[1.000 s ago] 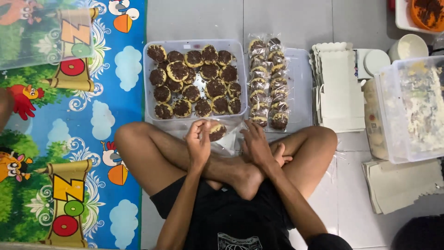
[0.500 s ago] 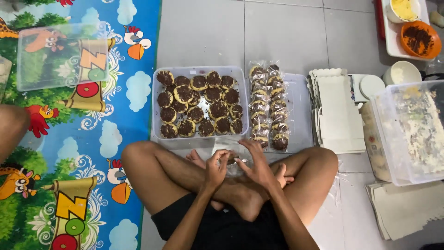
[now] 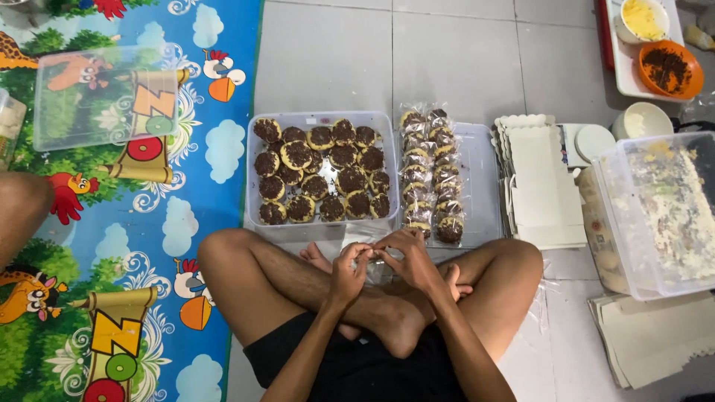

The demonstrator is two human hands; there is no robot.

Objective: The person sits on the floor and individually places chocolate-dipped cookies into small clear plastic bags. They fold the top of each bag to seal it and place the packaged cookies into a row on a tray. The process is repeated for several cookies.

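Your left hand (image 3: 348, 266) and right hand (image 3: 406, 257) meet just below the cookie tub (image 3: 320, 119), fingers pinched around a small clear wrapper (image 3: 370, 257), seemingly mid-wrapping; sealing needs steady fingertips.

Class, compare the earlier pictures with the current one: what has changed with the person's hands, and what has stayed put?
The left hand and right hand drew back from the tray of cookies toward the crossed legs and now meet fingertip to fingertip; whatever they pinch is too small to tell. The tray, wrapped cookies and folded boxes stayed put.
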